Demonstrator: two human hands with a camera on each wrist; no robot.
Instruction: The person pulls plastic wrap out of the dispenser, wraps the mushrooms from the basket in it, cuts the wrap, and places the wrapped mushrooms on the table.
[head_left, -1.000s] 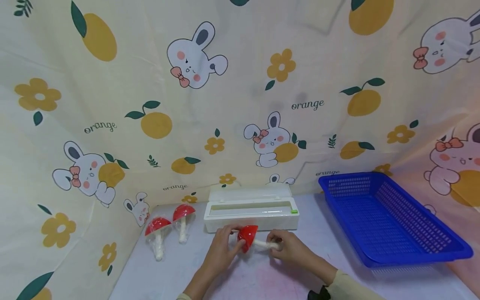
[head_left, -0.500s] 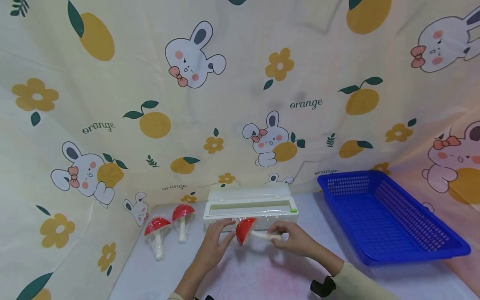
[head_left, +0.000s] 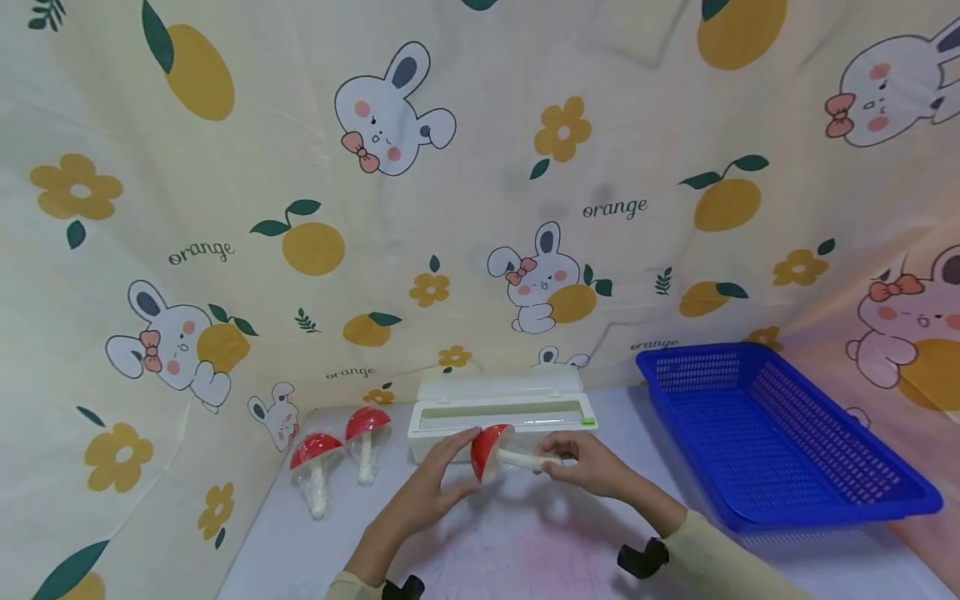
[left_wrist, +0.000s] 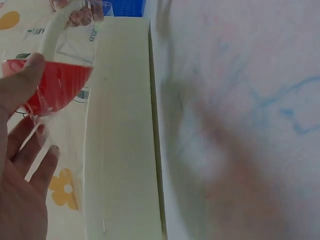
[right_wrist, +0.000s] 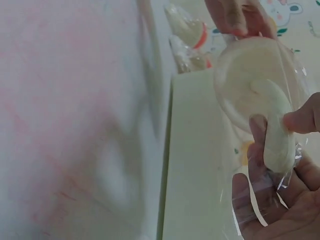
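Observation:
A toy mushroom (head_left: 489, 450) with a red cap and a white stem lies on its side in the air in front of a white cling film dispenser (head_left: 502, 417). Clear film wraps the mushroom. My left hand (head_left: 431, 493) holds the cap, thumb on one side and fingers on the other; in the left wrist view its thumb (left_wrist: 30, 75) rests on the cap. My right hand (head_left: 588, 467) pinches the stem's end between thumb and fingers. In the right wrist view the pale underside of the cap (right_wrist: 240, 75) and the stem (right_wrist: 277, 135) show through the film.
Two film-wrapped toy mushrooms, one (head_left: 317, 471) nearer and one (head_left: 367, 437) behind it, lie on the white table (head_left: 517, 550) at the left. A blue plastic basket (head_left: 787, 525) stands at the right. A patterned cloth (head_left: 450, 208) hangs behind.
Both hands have raised the mushroom slightly, up and away from the table toward the dispenser. The left hand's fingers have shifted on the cap. The other mushrooms and the basket stay put.

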